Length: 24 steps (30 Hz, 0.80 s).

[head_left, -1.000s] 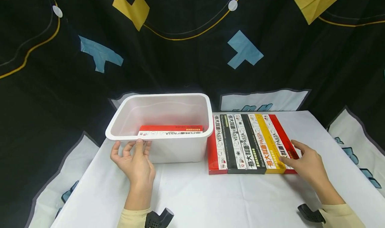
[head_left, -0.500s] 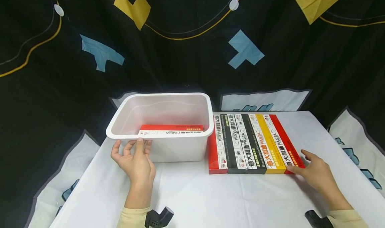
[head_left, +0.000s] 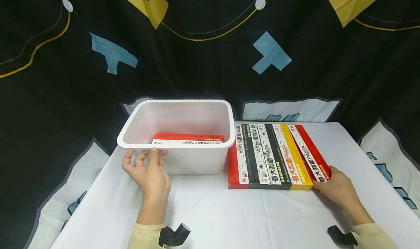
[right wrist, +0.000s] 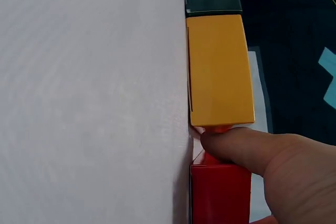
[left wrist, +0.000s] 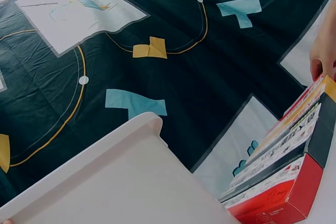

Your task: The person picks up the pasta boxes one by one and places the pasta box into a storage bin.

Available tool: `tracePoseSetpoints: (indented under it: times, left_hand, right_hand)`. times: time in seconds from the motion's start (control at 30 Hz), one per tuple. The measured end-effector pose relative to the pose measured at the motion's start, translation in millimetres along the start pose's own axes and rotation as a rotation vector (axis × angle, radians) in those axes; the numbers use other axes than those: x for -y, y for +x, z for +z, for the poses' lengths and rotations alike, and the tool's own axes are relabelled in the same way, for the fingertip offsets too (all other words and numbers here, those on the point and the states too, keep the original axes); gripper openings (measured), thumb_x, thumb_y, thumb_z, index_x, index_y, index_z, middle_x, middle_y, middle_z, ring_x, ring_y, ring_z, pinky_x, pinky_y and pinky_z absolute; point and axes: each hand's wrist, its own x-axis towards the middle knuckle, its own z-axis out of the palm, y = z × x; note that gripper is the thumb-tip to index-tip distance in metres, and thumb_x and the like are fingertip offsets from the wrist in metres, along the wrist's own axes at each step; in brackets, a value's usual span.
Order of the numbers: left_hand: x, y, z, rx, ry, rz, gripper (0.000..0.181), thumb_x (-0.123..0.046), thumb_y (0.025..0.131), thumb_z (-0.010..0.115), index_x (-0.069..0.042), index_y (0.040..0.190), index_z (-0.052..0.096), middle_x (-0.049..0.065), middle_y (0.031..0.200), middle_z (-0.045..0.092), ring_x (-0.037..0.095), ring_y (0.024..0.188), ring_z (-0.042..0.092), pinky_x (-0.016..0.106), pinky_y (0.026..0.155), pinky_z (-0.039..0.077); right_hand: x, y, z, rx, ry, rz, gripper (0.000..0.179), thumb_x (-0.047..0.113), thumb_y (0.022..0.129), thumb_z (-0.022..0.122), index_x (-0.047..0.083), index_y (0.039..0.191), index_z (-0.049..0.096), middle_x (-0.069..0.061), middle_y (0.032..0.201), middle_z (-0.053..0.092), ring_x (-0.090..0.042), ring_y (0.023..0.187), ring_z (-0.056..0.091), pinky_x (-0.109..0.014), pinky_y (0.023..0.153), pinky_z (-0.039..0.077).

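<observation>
My right hand grips the near end of a red-and-white pasta box, the last on the right in a flat row. In the right wrist view, my thumb pokes into a gap between this red box and the yellow pasta box; the other fingers are mostly hidden. A white plastic tub stands left of the row. My left hand, palm up, holds its front rim with bent fingers. Inside the tub lies a red-and-white pasta box, partly hidden by the rim.
Black, yellow and red pasta boxes lie side by side, the leftmost red box close against the tub. A white cloth covers the table. Behind it hangs a dark curtain with taped paper shapes.
My right hand has closed on the end of the rightmost red box, and a narrow gap has opened between it and the yellow box. The left hand stays at the rim.
</observation>
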Motion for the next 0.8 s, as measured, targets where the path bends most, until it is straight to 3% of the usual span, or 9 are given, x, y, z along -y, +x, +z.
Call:
tracePoseSetpoints:
  times: [0.1,0.33,0.47,0.6,0.8]
  left_hand:
    - [-0.3,-2.1,-0.5,0.011,0.01,-0.003,0.069,0.001,0.092,0.064,-0.024,0.136,0.018,0.013,0.122,0.04,0.035,0.114,0.057,0.04,0.094,0.054]
    - [-3.7,0.9,4.3,0.053,0.006,0.007,0.071,-0.002,0.092,0.065,-0.023,0.137,0.016,0.013,0.123,0.04,0.035,0.116,0.056,0.04,0.095,0.053]
    - [-3.8,4.1,6.0,0.037,-0.018,0.01,0.07,0.0,0.091,0.065,-0.023,0.136,0.017,0.013,0.121,0.042,0.035,0.114,0.056,0.041,0.094,0.053]
    - [-3.9,4.5,4.3,0.017,-0.027,0.016,0.069,0.001,0.091,0.066,-0.022,0.135,0.018,0.013,0.119,0.043,0.035,0.111,0.057,0.042,0.094,0.053]
    - [-2.5,-0.4,0.2,0.018,-0.006,0.0,0.069,0.0,0.092,0.065,-0.023,0.136,0.017,0.012,0.121,0.041,0.035,0.114,0.056,0.04,0.095,0.053]
  right_hand:
    - [-1.7,-4.4,2.4,-0.017,0.02,0.054,0.094,0.035,0.08,0.077,-0.02,0.138,0.027,-0.041,0.124,0.043,-0.05,0.102,0.048,-0.064,0.085,0.05]
    - [3.4,-13.7,-2.0,-0.212,0.161,0.1,0.094,0.035,0.081,0.077,-0.011,0.146,0.026,-0.039,0.133,0.042,-0.05,0.111,0.045,-0.065,0.09,0.046]
    - [8.6,-15.9,-8.8,-0.29,0.303,0.134,0.091,0.041,0.084,0.073,0.001,0.151,0.027,-0.03,0.144,0.039,-0.047,0.123,0.039,-0.066,0.095,0.043]
    - [14.2,-16.8,-11.8,-0.354,0.427,0.217,0.087,0.042,0.085,0.072,0.013,0.154,0.028,-0.018,0.152,0.035,-0.04,0.133,0.032,-0.063,0.099,0.042]
    - [14.5,-18.9,-18.8,-0.375,0.546,0.344,0.081,0.041,0.086,0.072,0.027,0.153,0.03,-0.006,0.156,0.028,-0.031,0.14,0.024,-0.055,0.105,0.041]
